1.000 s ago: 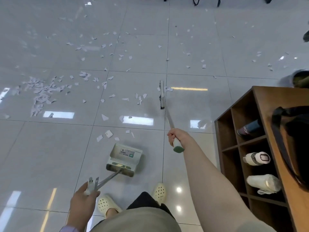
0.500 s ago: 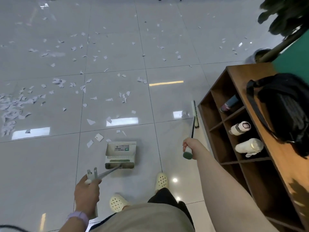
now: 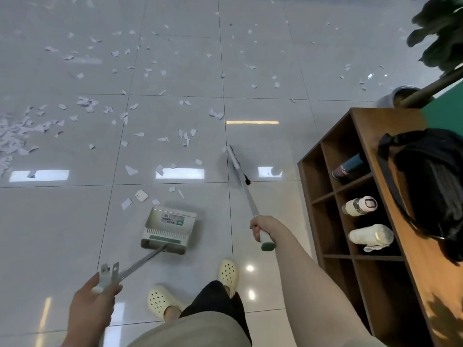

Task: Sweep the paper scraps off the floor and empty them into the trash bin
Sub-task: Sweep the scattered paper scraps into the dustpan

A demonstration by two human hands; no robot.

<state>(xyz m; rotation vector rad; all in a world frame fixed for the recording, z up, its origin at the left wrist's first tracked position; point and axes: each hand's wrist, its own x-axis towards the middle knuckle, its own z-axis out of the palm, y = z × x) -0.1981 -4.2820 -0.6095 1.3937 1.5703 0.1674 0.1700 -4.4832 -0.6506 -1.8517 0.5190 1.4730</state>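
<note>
White paper scraps (image 3: 140, 195) lie scattered over the glossy tiled floor, thickest in a heap at the far left (image 3: 12, 136). A white dustpan (image 3: 169, 229) rests on the floor just ahead of my feet, its mouth facing the nearest scraps. My left hand (image 3: 94, 304) grips the top of its long metal handle. My right hand (image 3: 263, 227) grips the broom handle near its green end. The broom head (image 3: 236, 164) touches the floor to the right of the scraps, set diagonally. No trash bin is in view.
A wooden cubby shelf (image 3: 363, 136) stands at the right, with bottles (image 3: 360, 206) in its compartments and a black bag (image 3: 431, 186) on top. A potted plant (image 3: 406, 95) stands behind it. My feet in pale clogs (image 3: 162, 301) are just behind the dustpan.
The broom head has swung from beside the shelf back out left onto the open floor. The dustpan and my left hand have barely moved.
</note>
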